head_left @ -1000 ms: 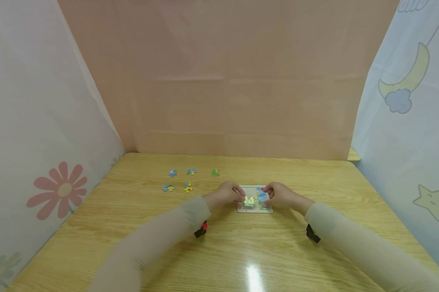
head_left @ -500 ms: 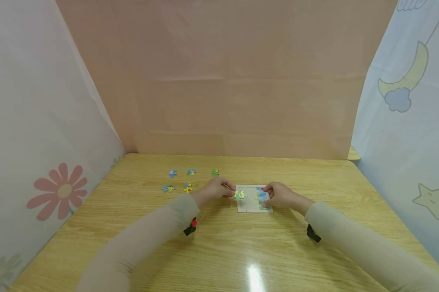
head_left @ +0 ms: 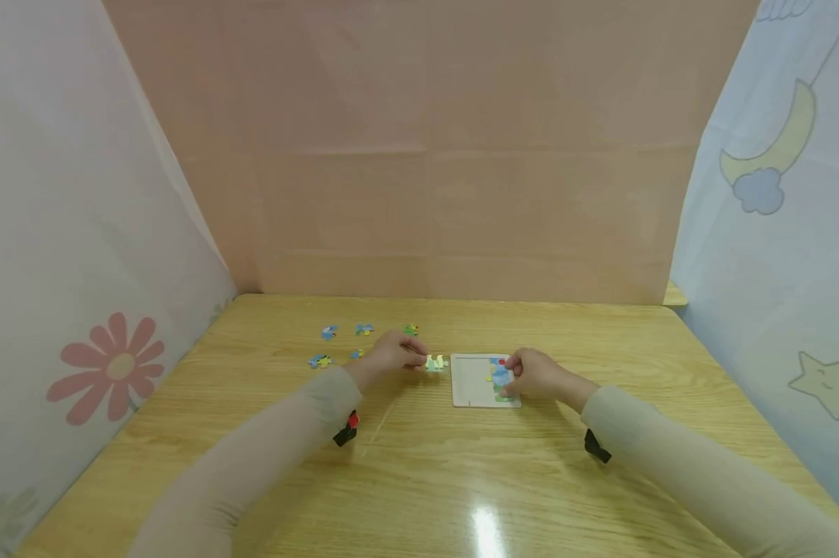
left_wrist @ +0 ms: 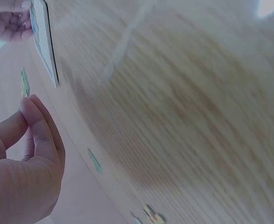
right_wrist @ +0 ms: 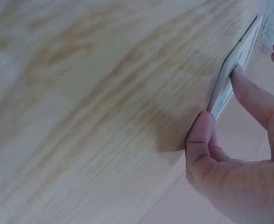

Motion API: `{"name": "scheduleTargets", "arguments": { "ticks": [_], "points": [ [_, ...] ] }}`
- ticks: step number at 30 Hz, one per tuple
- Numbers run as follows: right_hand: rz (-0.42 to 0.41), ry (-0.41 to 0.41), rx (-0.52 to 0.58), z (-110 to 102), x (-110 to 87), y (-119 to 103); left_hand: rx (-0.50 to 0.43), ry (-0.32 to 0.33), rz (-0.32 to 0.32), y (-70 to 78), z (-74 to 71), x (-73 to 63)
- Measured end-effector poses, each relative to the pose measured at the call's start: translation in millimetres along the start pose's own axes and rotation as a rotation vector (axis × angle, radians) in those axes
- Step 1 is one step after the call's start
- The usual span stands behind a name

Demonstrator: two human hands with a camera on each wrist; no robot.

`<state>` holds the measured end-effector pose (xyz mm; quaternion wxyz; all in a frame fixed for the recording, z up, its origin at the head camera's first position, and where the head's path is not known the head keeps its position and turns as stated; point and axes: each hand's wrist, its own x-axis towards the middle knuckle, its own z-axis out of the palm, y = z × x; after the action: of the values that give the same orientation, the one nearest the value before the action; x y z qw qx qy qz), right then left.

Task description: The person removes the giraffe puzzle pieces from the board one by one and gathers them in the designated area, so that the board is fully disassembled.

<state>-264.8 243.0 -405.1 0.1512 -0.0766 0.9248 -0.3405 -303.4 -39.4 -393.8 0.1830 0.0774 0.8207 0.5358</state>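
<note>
My left hand (head_left: 393, 353) pinches a yellow-green jigsaw piece (head_left: 436, 363) between thumb and fingertips, just left of the puzzle board (head_left: 469, 381). Seen from the left wrist, that piece (left_wrist: 25, 84) is edge-on and raised above the table. The board is a pale square tray with blue and green pieces (head_left: 500, 372) along its right side; its left part shows bare backing. At the board's right edge my right hand (head_left: 538, 374) grips it. In the right wrist view the thumb lies on top of the board (right_wrist: 242, 53), with curled fingers against its side.
Several loose jigsaw pieces lie at the back left of the wooden table (head_left: 419, 465): a blue one (head_left: 329, 332), a blue-yellow one (head_left: 364, 329), a green one (head_left: 410, 330) and another (head_left: 319, 361). A brown sheet (head_left: 419, 155) stands behind the table.
My left hand has carried the yellow-green piece leftward, from over the board to beside it, uncovering the board's bare left part. The right hand has stayed at the board's right edge.
</note>
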Motion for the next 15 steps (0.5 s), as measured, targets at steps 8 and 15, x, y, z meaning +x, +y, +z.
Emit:
{"name": "scheduleTargets", "arguments": {
  "ticks": [8,15],
  "points": [
    [0.005,0.006,0.001,0,-0.4,2,-0.014,0.034,-0.025,-6.3,-13.1,4.8],
    [0.018,0.006,-0.005,1,1.1,4,0.045,0.087,-0.061,-13.5,-24.7,11.7]
  ]
}}
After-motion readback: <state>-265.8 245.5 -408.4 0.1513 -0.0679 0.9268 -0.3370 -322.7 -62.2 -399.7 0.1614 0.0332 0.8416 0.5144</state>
